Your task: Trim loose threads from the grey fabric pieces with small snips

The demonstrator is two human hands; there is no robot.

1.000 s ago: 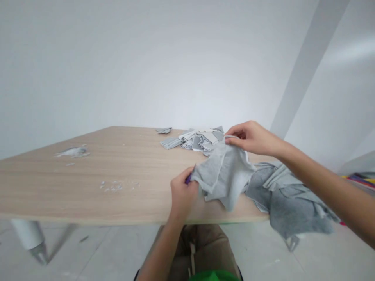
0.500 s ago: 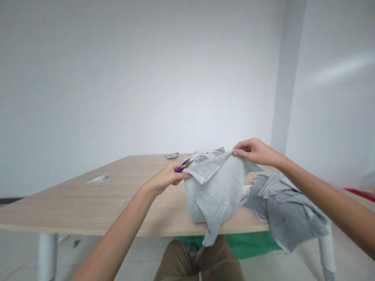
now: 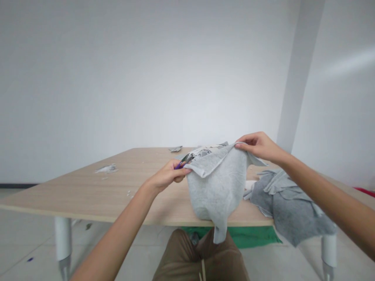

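A light grey piece of fabric [image 3: 218, 187] hangs between my two hands, its upper part folded over and its lower end drooping past the table's front edge. My left hand [image 3: 169, 175] pinches the left corner of it. That same hand also keeps hold of small purple-handled scissors [image 3: 181, 164], whose dark blades point up and away; fingers partly hide them. At the fabric's upper right edge, my right hand [image 3: 258, 145] is closed, thumb and fingers gripping the cloth. Behind the fabric lies a pile of grey and white cloth pieces [image 3: 202, 151], partly covered from view.
A heap of grey fabric [image 3: 288, 195] hangs over the front right edge of the wooden table [image 3: 117, 195]. White scraps [image 3: 106, 168] lie at the left, and a small folded piece [image 3: 175, 148] at the back. Green material [image 3: 249, 236] is under the table. A wall stands behind.
The fabric was bunched and tilted; it is now stretched between my hands and hangs down. My left hand has turned, bringing the scissors' blades into view. The camera view has shifted.
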